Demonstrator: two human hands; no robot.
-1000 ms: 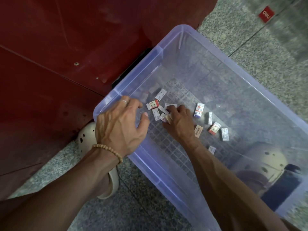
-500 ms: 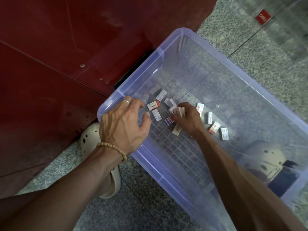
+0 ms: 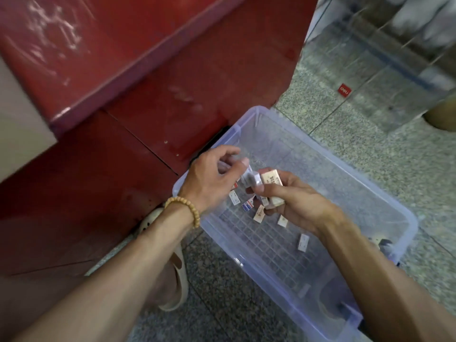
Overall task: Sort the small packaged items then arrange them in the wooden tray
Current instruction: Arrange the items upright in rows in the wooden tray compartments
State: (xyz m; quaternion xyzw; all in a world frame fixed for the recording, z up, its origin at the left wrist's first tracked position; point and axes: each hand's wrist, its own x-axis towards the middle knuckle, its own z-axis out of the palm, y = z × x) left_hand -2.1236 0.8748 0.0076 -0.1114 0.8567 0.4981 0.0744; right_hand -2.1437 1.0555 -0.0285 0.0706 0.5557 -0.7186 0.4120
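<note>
Over speckled stone floor (image 3: 345,149), above a clear plastic bin (image 3: 385,201) with loose packets (image 3: 303,242), the right hand (image 3: 299,203) grips several small boxes (image 3: 271,187) while the left hand (image 3: 212,178), fingers curled, pinches one beside them.

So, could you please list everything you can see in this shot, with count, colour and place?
Plastic bin: one, clear bluish, on the floor, right of centre.
Loose packets: about six showing, white, tan and red-blue, on the bin's gridded bottom.
Held packets: a few, tan and white, in the right hand above the bin; exact count unclear.
Cabinet: one, dark red, upper left.
Floor: grey speckled stone.
Red label: one, on a clear case, upper right.
Sandal: one plainly seen, cream, left of the bin.
Bead bracelet: one, tan, left wrist.
Left hand: fingers curled at a blurred packet.
Right hand: grips the held packets.
</note>
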